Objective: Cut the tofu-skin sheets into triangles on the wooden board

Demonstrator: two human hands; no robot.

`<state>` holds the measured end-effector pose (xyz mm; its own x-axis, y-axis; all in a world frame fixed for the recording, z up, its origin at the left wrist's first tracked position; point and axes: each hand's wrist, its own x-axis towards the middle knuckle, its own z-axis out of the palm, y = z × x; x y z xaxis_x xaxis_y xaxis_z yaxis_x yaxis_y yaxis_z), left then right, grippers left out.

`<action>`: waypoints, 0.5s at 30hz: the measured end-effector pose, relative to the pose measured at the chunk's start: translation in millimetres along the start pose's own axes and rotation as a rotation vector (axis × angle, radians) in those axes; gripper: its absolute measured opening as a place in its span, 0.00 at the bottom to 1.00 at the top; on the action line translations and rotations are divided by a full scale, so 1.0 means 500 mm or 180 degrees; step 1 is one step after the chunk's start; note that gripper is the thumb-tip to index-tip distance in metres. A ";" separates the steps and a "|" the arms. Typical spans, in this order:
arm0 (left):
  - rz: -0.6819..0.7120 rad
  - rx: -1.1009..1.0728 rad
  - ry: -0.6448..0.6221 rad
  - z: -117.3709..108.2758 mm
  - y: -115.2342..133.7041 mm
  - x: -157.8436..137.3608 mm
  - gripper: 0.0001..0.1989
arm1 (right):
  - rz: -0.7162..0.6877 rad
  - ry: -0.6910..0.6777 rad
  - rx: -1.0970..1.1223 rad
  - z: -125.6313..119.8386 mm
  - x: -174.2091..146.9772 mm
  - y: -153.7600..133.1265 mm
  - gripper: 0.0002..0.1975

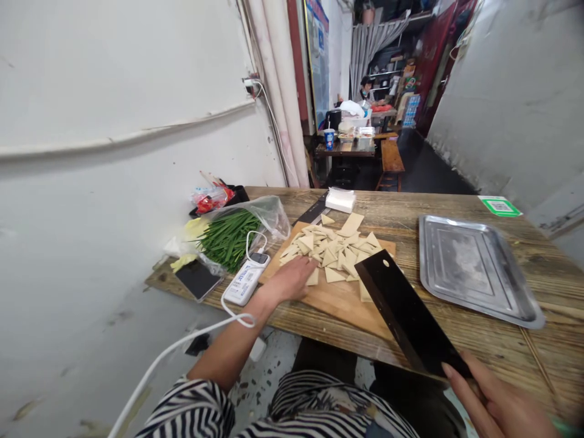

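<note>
My right hand (497,395) is closed round the handle of a wide black cleaver (406,307), its blade slanting up and left over the near right part of a wooden cutting board (342,305). A loose heap of pale triangular dried tofu pieces (333,252) covers the far part of the board. My left hand (294,278) rests at the heap's left near edge, with the thumb and fingers around a tofu piece (312,278); some fingertips are hidden among the pieces. A second dark blade (314,210) lies behind the board, partly covered.
Left of the board are green chives (230,237) in a clear bag, a white power bank (247,283) with a cable, and a dark phone (198,278). A metal tray (477,267) lies right. White tissues (340,199) sit behind. A person (366,91) sits far back.
</note>
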<state>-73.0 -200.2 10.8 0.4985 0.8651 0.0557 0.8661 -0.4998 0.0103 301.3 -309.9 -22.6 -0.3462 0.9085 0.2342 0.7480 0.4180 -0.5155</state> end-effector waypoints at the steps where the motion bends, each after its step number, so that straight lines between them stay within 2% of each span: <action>1: -0.0051 -0.0031 0.0027 -0.002 0.010 -0.003 0.30 | 0.0007 -0.0059 -0.0019 -0.001 -0.002 0.001 0.11; 5: -0.0294 -0.0124 0.0217 0.005 0.074 -0.019 0.32 | -0.0022 -0.0186 -0.0170 -0.008 0.004 -0.006 0.10; 9: -0.0667 -0.0334 0.0452 0.019 0.127 -0.036 0.35 | -0.0340 -0.0311 -0.0214 -0.015 0.031 -0.033 0.10; 12: -0.0662 -0.0679 0.0736 0.026 0.133 -0.057 0.36 | -0.0542 -0.0242 -0.0318 -0.016 0.050 -0.057 0.12; 15: -0.0373 -0.0825 0.1041 0.039 0.121 -0.084 0.29 | -0.0746 -0.0187 -0.0430 -0.017 0.067 -0.075 0.13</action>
<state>-40.9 -266.1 -10.2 0.3233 0.8783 0.3523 0.8575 -0.4293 0.2836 266.5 -294.9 11.6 -0.5481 0.7867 0.2841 0.7110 0.6171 -0.3372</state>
